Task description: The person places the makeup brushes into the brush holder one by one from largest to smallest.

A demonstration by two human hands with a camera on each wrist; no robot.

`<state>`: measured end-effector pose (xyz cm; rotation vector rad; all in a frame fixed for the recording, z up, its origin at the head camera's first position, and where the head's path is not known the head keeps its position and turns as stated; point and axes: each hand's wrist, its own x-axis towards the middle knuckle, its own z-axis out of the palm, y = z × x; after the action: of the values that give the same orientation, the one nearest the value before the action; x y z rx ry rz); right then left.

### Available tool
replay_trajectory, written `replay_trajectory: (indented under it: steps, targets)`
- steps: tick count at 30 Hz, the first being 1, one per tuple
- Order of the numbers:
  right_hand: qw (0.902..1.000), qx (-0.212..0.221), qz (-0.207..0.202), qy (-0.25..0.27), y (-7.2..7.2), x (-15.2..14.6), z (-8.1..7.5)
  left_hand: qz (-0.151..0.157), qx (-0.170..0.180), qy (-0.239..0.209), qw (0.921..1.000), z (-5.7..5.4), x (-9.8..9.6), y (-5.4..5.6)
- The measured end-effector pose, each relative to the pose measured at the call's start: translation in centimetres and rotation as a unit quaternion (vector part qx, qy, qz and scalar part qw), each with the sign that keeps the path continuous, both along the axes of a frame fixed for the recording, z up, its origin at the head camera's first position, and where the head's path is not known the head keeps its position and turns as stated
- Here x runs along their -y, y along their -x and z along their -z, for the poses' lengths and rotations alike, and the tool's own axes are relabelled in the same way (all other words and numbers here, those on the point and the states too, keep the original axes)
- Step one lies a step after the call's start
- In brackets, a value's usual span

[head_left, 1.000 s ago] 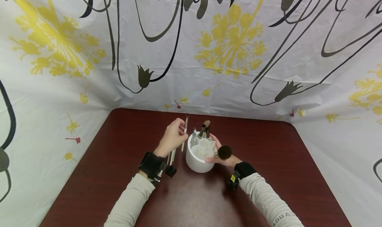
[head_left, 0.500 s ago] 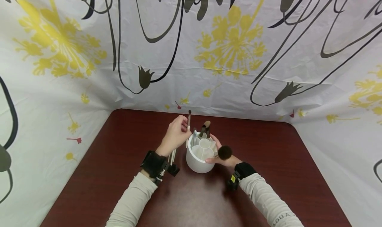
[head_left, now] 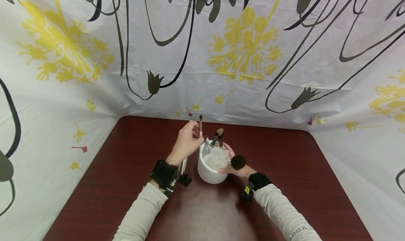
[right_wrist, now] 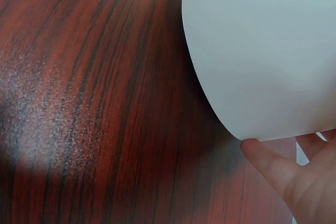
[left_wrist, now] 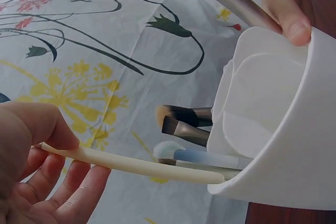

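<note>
My left hand (head_left: 187, 139) pinches a makeup brush (left_wrist: 142, 167) between thumb and fingers. Its dark bristles point up in the head view, and its pale handle end is right at the rim of a white round brush holder (head_left: 211, 174). The holder has several compartments inside. Curled round its right side, my right hand (head_left: 237, 170) grips it with the thumb at the rim. In the holder stand several makeup brushes (left_wrist: 189, 129), and a large fluffy brush (head_left: 238, 162) leans out beside the right hand.
Pale brush handles (head_left: 184, 165) lie on the dark wooden table (head_left: 284, 170), partly hidden under my left wrist. A white patterned cloth (head_left: 177, 51) hangs behind the table and along both sides.
My left hand has lifted the brush from beside the holder and moved it right, bringing its handle end to the holder's rim. The right hand and holder have stayed in place.
</note>
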<state>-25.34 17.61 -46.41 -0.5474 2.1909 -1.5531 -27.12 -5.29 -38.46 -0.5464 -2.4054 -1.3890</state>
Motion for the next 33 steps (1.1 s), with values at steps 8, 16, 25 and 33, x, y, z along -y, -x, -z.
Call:
replay_trajectory:
  steps: [8, 16, 25, 33]
  targets:
    - [0.9999, 0.003, -0.005, -0.013, -0.6, 0.3, -1.2, -0.004, 0.013, -0.004, 0.9999, 1.0, -0.5, 0.2]
    - [0.9998, 0.01, -0.001, -0.016, -0.7, 0.5, -1.8, -0.017, 0.029, 0.013, 0.9994, 2.3, -0.7, 0.6]
    - [0.9999, 0.008, -0.006, -0.014, -0.8, 0.5, -1.9, -0.015, 0.046, 0.014, 0.9987, 3.4, -0.9, 0.8]
    - [0.9998, 0.007, -0.006, -0.02, -0.7, 0.4, -1.8, -0.009, 0.044, 0.016, 0.9989, 4.1, -1.0, 0.9]
